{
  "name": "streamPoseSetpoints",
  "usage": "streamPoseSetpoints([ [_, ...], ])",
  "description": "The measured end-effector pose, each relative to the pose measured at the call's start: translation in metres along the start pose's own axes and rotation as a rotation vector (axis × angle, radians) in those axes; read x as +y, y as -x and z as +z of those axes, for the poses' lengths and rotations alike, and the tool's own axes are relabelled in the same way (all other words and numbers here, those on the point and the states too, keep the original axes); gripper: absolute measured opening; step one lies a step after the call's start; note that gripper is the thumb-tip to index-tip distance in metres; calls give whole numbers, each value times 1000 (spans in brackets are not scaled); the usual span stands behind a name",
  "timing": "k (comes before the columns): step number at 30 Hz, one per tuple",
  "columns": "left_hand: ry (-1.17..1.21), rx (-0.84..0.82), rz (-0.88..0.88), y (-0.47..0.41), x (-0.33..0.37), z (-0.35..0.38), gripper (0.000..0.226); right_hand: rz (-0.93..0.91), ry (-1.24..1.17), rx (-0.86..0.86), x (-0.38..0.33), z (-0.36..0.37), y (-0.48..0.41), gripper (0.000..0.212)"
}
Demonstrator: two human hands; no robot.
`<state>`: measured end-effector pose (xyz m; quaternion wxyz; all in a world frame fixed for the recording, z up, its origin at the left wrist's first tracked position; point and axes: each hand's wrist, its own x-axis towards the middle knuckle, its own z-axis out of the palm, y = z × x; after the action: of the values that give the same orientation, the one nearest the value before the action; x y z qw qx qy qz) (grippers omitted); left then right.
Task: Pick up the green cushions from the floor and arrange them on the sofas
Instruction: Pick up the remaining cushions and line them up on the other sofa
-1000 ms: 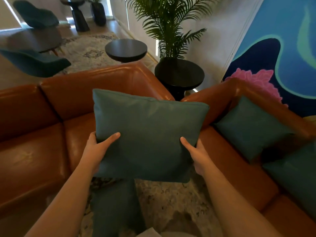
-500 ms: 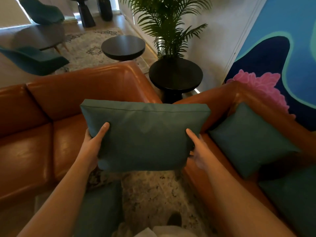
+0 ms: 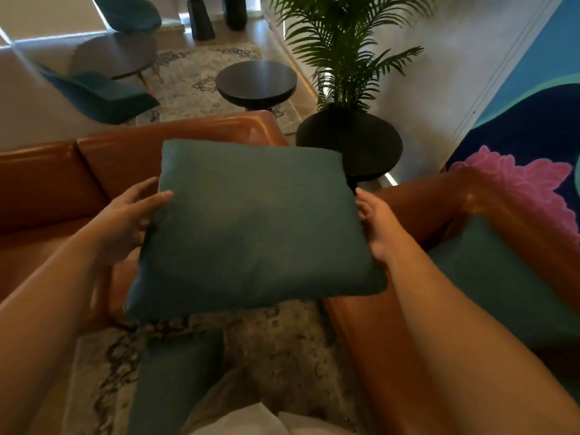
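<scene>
Hands: left (image 3: 125, 221) and right (image 3: 378, 229), fingers clasping cushion (image 3: 251, 227) sides, held over sofa (image 3: 131, 152) corner; second cushion (image 3: 175, 381) on rug (image 3: 282, 334).

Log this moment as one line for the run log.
stage: carrying | held: green cushion | left hand: left edge | right hand: right edge | floor cushion: not yet picked up

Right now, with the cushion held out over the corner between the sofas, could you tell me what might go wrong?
1. The left hand and right hand only press the held cushion's edges, with fingers loose, so it may slip.
2. Another cushion lies on the rug near the feet and could trip a forward step.
3. Released early, the cushion could drop between the left sofa and right sofa.
</scene>
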<state>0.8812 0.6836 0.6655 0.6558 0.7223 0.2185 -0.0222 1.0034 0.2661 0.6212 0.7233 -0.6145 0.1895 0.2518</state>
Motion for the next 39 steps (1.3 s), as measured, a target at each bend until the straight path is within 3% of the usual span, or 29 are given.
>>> streamPoseSetpoints([
  [1,21,27,-26,-5,-3,-8,103,4,43,-53,-6,11,-6,33],
  [4,161,131,-163,-26,-1,-29,58,62,152,-178,-22,36,-29,30],
  [6,268,115,-276,-39,-2,-50,41,93,178,-223,-32,52,-44,27],
  [8,370,78,-310,-58,-6,-75,50,110,186,-235,-44,76,-61,24],
  [13,587,214,-284,-91,-18,-104,75,108,72,-197,-58,135,-119,67],
  [17,658,217,-144,-126,-26,-123,70,67,-38,-144,-61,178,-158,63],
  [21,591,209,-116,-167,-29,-136,63,24,-13,-26,-73,220,-194,74],
  [25,478,147,-74,-214,-32,-144,109,31,6,48,-96,243,-236,66],
  [26,426,155,-67,-228,-28,-143,112,47,17,50,-104,248,-249,63],
  [30,421,380,-129,-288,-9,-139,79,103,84,-18,-131,270,-295,65],
  [35,362,666,-187,-342,8,-143,63,141,198,-151,-154,299,-343,40],
  [37,354,711,-177,-358,11,-144,63,137,234,-179,-157,307,-359,62],
  [39,394,769,-201,-376,14,-149,79,144,235,-186,-160,314,-382,78],
])
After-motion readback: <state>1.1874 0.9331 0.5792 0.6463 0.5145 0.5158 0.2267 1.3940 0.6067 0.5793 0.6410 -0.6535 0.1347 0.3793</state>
